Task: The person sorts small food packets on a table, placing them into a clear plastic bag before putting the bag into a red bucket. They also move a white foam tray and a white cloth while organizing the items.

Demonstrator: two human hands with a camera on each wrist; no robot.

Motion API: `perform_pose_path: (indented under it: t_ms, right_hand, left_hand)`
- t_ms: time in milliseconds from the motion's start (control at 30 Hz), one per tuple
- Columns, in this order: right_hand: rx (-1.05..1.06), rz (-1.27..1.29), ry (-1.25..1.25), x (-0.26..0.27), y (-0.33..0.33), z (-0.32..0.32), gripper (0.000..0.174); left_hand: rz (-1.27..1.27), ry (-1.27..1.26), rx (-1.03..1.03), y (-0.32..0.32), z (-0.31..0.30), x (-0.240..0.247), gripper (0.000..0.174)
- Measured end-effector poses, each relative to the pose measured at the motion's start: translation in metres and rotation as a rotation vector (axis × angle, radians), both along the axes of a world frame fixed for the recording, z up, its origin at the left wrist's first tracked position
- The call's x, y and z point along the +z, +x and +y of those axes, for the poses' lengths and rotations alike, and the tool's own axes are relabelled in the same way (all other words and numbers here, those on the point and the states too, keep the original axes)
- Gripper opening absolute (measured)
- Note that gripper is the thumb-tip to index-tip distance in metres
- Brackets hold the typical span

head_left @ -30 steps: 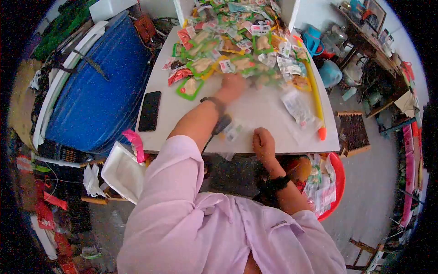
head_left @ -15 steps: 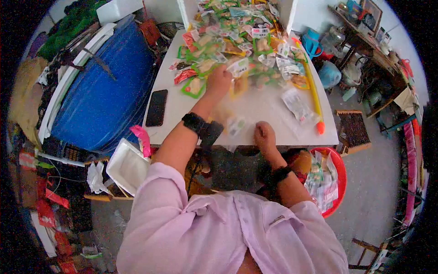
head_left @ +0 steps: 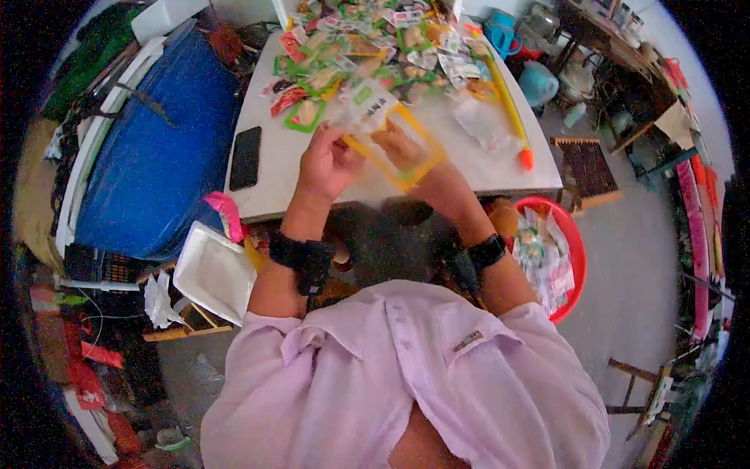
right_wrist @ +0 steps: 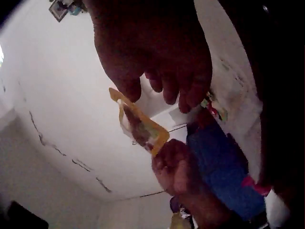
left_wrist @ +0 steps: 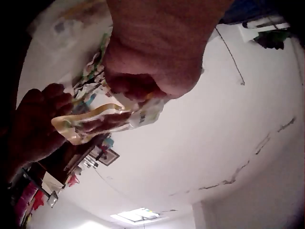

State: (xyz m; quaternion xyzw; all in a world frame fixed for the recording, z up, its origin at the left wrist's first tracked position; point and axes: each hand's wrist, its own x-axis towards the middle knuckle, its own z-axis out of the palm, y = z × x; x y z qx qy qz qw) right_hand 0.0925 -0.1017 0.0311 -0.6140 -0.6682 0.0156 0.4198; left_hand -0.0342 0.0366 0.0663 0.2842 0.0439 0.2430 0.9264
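Observation:
My left hand (head_left: 328, 164) pinches the near-left edge of a clear snack packet (head_left: 398, 144) with a yellow border, a white printed label and brownish food inside. The packet is held up over the front of the white table (head_left: 269, 187). On its right side is my right hand (head_left: 441, 187), partly hidden behind the packet in the head view. In the right wrist view the right hand (right_wrist: 152, 52) has its fingers extended and loose, close above the packet (right_wrist: 143, 126). A heap of similar packets (head_left: 359, 47) with green, yellow and red borders covers the back of the table.
A black phone (head_left: 245, 159) lies at the table's left side. Along the right side runs a yellow stick (head_left: 508, 102) with an orange tip, beside a clear bag (head_left: 480, 125). A red basin (head_left: 574, 285) of packets stands below right; a white foam box (head_left: 207, 273) sits below left.
My left hand has picked the yellow-bordered packet from the heap and drawn it back toward me. My right hand has risen from the table's front edge to the packet, its fingers uncurling.

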Motion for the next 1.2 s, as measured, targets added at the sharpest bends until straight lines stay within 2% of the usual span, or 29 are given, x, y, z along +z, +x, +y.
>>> perform_pose_path:
  t_ms: [33,67,100,167,200,267,333,433,500,533,567,633,700,800,833,867,933,1033,1100,1133,1167,1200]
  right_hand:
    - [0.071,0.234,-0.015,0.003,-0.002,-0.003,0.037]
    - [0.134,0.472,-0.015,0.007,-0.005,-0.007,0.037]
    - [0.304,1.205,-0.032,-0.018,0.002,-0.008,0.034]
    - [0.350,1.474,-0.082,-0.026,0.009,-0.020,0.030]
    - [0.226,1.014,-0.118,-0.014,0.009,-0.029,0.030]
    - [0.115,0.569,-0.099,-0.006,0.004,-0.037,0.029]
    - [0.119,0.626,-0.072,-0.006,-0.002,-0.040,0.028]
    - [0.051,0.743,-0.240,-0.008,-0.003,-0.054,0.029]
    - [-0.038,0.703,-0.298,-0.025,0.004,-0.058,0.028]
    - [-0.041,0.484,-0.274,-0.026,0.005,-0.058,0.025]
    - [-0.059,0.269,-0.233,-0.028,0.006,-0.058,0.023]
    - [0.012,-0.494,-0.067,-0.018,0.003,-0.057,0.018]
    - [0.000,-0.190,-0.148,-0.022,0.000,-0.055,0.020]
    - [-0.032,0.271,-0.269,-0.032,-0.004,-0.056,0.024]
    - [-0.034,0.559,-0.282,-0.030,-0.009,-0.058,0.025]
    - [-0.051,0.852,-0.259,-0.028,-0.013,-0.061,0.025]
    - [-0.061,1.701,-0.124,-0.013,-0.029,-0.068,0.024]
    - [0.016,1.699,0.035,-0.032,-0.022,-0.072,0.026]
    - [-0.027,1.343,0.071,-0.036,-0.013,-0.076,0.026]
    - [-0.053,1.316,0.089,-0.038,-0.011,-0.077,0.025]
    - [-0.080,1.290,0.105,-0.039,-0.009,-0.078,0.025]
    - [-0.109,1.410,0.126,-0.040,-0.007,-0.079,0.024]
  left_hand:
    - [0.095,-0.065,0.079,-0.001,-0.011,0.011,0.013]
    - [0.089,-0.076,0.056,-0.003,-0.012,0.008,0.013]
    - [0.082,-0.086,0.034,-0.005,-0.011,0.007,0.013]
    - [0.082,-0.112,0.003,-0.009,-0.009,0.006,0.013]
    - [0.093,-0.132,-0.008,-0.011,-0.010,0.006,0.013]
    - [0.107,-0.152,-0.001,-0.012,-0.012,-0.001,0.012]
    - [0.112,-0.153,0.038,-0.012,-0.013,-0.013,0.011]
    - [0.186,0.162,0.245,-0.017,-0.023,-0.015,0.016]
    - [0.380,0.624,0.469,-0.024,-0.041,0.000,0.006]
    - [0.477,0.856,0.576,-0.025,-0.051,0.004,0.002]
    - [0.442,1.138,0.706,-0.022,-0.057,0.003,0.002]
    - [0.349,1.709,0.954,-0.014,-0.070,-0.001,0.005]
    - [0.348,2.155,0.673,-0.017,-0.084,-0.011,0.016]
    - [0.388,2.155,0.400,-0.009,-0.103,-0.032,0.016]
    - [0.268,2.125,0.569,-0.003,-0.104,-0.041,0.005]
    - [0.261,2.166,0.509,-0.002,-0.103,-0.048,0.005]
    - [0.246,2.244,0.385,-0.002,-0.104,-0.051,0.005]
    - [0.398,2.239,-0.008,-0.007,-0.107,-0.038,0.015]
    - [0.453,2.022,0.327,-0.006,-0.096,-0.047,0.018]
    - [0.476,1.901,0.480,-0.006,-0.088,-0.053,0.019]
    - [0.746,1.889,0.485,-0.006,-0.081,-0.057,0.027]
    - [0.811,1.911,0.484,-0.005,-0.074,-0.061,0.027]
